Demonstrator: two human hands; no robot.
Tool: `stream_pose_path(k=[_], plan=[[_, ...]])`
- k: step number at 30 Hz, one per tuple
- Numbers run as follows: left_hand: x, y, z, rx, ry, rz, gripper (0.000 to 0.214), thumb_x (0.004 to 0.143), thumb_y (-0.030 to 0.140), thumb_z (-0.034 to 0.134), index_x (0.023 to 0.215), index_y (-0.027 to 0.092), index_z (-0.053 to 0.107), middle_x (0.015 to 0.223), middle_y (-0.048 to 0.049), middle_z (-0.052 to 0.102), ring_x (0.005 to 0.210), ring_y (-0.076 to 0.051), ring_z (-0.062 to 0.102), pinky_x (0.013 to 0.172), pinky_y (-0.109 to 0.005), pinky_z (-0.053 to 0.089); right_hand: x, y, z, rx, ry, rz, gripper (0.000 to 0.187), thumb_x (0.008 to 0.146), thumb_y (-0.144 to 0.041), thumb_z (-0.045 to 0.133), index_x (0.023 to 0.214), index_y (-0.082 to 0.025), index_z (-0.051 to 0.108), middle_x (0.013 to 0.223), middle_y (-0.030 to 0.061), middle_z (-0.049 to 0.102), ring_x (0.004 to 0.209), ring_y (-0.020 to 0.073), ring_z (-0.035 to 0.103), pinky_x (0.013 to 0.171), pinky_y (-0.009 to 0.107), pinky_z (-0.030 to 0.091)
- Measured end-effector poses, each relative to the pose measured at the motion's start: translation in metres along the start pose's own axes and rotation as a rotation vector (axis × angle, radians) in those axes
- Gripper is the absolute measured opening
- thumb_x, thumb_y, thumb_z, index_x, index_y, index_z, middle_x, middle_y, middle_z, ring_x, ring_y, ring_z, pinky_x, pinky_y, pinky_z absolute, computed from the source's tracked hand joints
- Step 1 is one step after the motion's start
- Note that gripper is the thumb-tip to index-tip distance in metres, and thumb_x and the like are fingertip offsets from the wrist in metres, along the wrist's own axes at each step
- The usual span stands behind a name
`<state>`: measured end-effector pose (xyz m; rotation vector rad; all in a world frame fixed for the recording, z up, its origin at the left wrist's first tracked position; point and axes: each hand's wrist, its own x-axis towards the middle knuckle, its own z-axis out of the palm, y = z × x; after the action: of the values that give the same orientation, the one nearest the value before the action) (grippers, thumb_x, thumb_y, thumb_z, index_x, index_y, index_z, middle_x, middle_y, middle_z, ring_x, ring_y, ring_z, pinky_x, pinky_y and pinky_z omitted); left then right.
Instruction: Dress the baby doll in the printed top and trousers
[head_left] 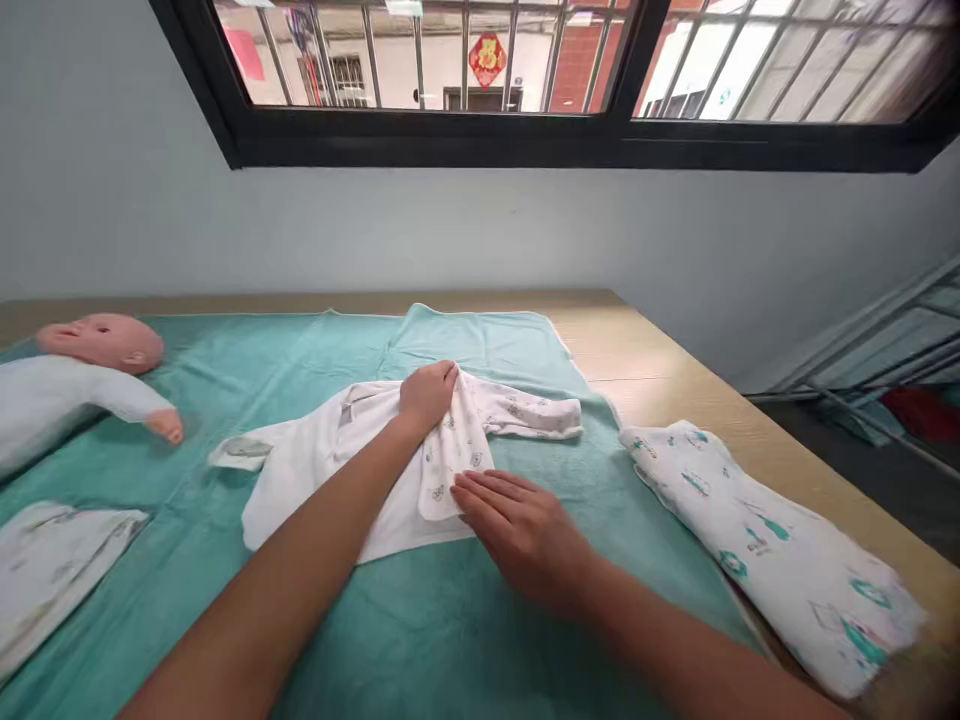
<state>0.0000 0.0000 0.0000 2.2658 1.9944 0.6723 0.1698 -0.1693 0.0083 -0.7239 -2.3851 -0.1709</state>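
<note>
A small white baby shirt (330, 430) lies spread on a green towel (420, 650), its printed front panel folded over on the right. One sleeve (529, 410) stretches to the right, the other to the left. My left hand (430, 395) is closed on the shirt near its neckline, its fingertips partly hidden. Along the lower edge of the folded panel, my right hand (525, 535) lies with fingers stretched out and close together, fingertips touching the cloth.
At the left lies a baby doll (105, 340) in white clothing. A folded printed cloth (60, 560) rests nearer me. On the right, a folded white cloth (765, 540) with green prints lies along the wooden table (645, 350). A barred window (420, 140) is behind.
</note>
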Motion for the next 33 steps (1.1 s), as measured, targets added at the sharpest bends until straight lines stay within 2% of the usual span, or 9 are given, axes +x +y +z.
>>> stream_pose_path(k=[4, 8, 11, 15, 18, 22, 27, 30, 33], plan=[[-0.005, -0.003, -0.003, 0.040, -0.057, -0.011, 0.032, 0.099, 0.036, 0.038, 0.105, 0.026, 0.067, 0.099, -0.0065, 0.072, 0.090, -0.024, 0.065, 0.071, -0.031, 0.042, -0.004, -0.005, 0.008, 0.032, -0.108, -0.060, 0.026, 0.095, -0.010, 0.050, 0.119, -0.012, 0.061, 0.121, 0.0078, 0.071, 0.109, 0.0220, 0.067, 0.094, 0.038, 0.053], [-0.015, 0.010, -0.009, 0.117, 0.101, 0.125, 0.025, 0.097, 0.027, 0.042, 0.104, 0.019, 0.064, 0.107, -0.0109, 0.066, 0.100, -0.025, 0.060, 0.080, -0.034, 0.045, -0.002, -0.004, 0.009, 0.037, -0.173, -0.038, 0.021, 0.093, -0.009, 0.052, 0.109, -0.015, 0.064, 0.120, 0.0061, 0.071, 0.107, 0.0204, 0.065, 0.096, 0.038, 0.050], [-0.020, 0.020, -0.015, 0.089, 0.168, 0.160, 0.026, 0.096, 0.025, 0.043, 0.110, 0.018, 0.063, 0.113, -0.0116, 0.064, 0.107, -0.026, 0.058, 0.086, -0.035, 0.045, -0.002, 0.002, 0.003, 0.017, -0.137, 0.013, 0.023, 0.092, -0.007, 0.051, 0.110, -0.015, 0.064, 0.118, 0.0067, 0.071, 0.106, 0.0209, 0.064, 0.093, 0.038, 0.048], [-0.016, 0.013, -0.018, -0.106, -0.091, 0.026, 0.042, 0.094, 0.025, 0.045, 0.133, 0.024, 0.058, 0.123, -0.0088, 0.065, 0.106, -0.024, 0.063, 0.086, -0.033, 0.048, -0.004, 0.009, -0.004, -0.019, -0.113, 0.094, 0.033, 0.090, -0.003, 0.048, 0.118, -0.016, 0.061, 0.119, 0.0093, 0.069, 0.104, 0.0228, 0.061, 0.086, 0.038, 0.047], [-0.009, -0.003, -0.020, -0.276, -0.220, -0.048, 0.047, 0.090, 0.023, 0.049, 0.135, 0.027, 0.060, 0.133, -0.0042, 0.065, 0.118, -0.024, 0.060, 0.095, -0.032, 0.046, -0.005, 0.008, -0.003, -0.021, -0.175, 0.075, 0.036, 0.087, 0.001, 0.048, 0.115, -0.016, 0.063, 0.107, 0.0094, 0.068, 0.093, 0.0218, 0.059, 0.079, 0.036, 0.045], [-0.004, -0.019, -0.025, -0.452, -0.226, -0.107, 0.039, 0.089, 0.027, 0.051, 0.123, 0.023, 0.069, 0.129, -0.0033, 0.068, 0.116, -0.022, 0.062, 0.096, -0.028, 0.045, -0.004, 0.001, 0.001, -0.007, -0.171, 0.036, 0.030, 0.085, 0.001, 0.050, 0.104, -0.016, 0.065, 0.088, 0.0063, 0.063, 0.078, 0.0185, 0.051, 0.069, 0.032, 0.041], [-0.007, -0.022, -0.023, -0.381, -0.137, -0.127, 0.032, 0.090, 0.034, 0.051, 0.111, 0.025, 0.073, 0.118, -0.0038, 0.073, 0.109, -0.024, 0.064, 0.092, -0.031, 0.047, -0.004, 0.000, 0.003, 0.025, -0.183, -0.033, 0.029, 0.089, 0.000, 0.048, 0.105, -0.017, 0.064, 0.087, 0.0050, 0.062, 0.077, 0.0173, 0.049, 0.071, 0.032, 0.037], [-0.009, -0.019, -0.018, -0.310, -0.124, -0.094, 0.032, 0.092, 0.039, 0.048, 0.111, 0.027, 0.072, 0.109, -0.0040, 0.074, 0.101, -0.025, 0.065, 0.087, -0.033, 0.048, -0.004, 0.003, 0.003, 0.019, -0.200, 0.007, 0.026, 0.091, -0.002, 0.049, 0.106, -0.017, 0.063, 0.089, 0.0056, 0.062, 0.080, 0.0180, 0.050, 0.073, 0.033, 0.037], [-0.008, -0.017, -0.020, -0.415, -0.164, -0.096, 0.032, 0.091, 0.040, 0.051, 0.113, 0.025, 0.069, 0.101, -0.0041, 0.073, 0.089, -0.021, 0.065, 0.079, -0.030, 0.049, -0.003, 0.005, 0.003, 0.012, -0.197, 0.081, 0.022, 0.091, -0.005, 0.050, 0.105, -0.016, 0.063, 0.091, 0.0065, 0.062, 0.082, 0.0191, 0.052, 0.074, 0.033, 0.037]])
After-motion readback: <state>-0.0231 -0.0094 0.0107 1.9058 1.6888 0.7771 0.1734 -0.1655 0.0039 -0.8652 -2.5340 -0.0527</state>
